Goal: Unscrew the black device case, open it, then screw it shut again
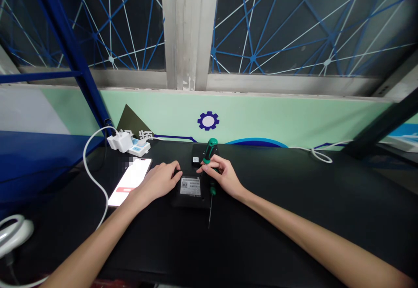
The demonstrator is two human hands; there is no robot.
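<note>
A flat black device (191, 192) with a white label lies on the black table (277, 218). My left hand (160, 181) rests at its left edge, with curled fingers gripping the near-left corner. My right hand (224, 177) is closed around the middle of a green-handled screwdriver (210, 149). The handle points away from me and the thin shaft runs toward me, ending on the table right of the device. The thumb and forefinger meet at the device's far right corner. A small black box (196, 157) sits just behind the device.
A lit phone (130, 181) lies left of my left hand. Behind it a white charger (122, 141) and socket block trail a white cable (91, 179) toward a white object (13, 233) at the left edge. Another white cable (321, 154) lies far right. A green wall panel backs the table.
</note>
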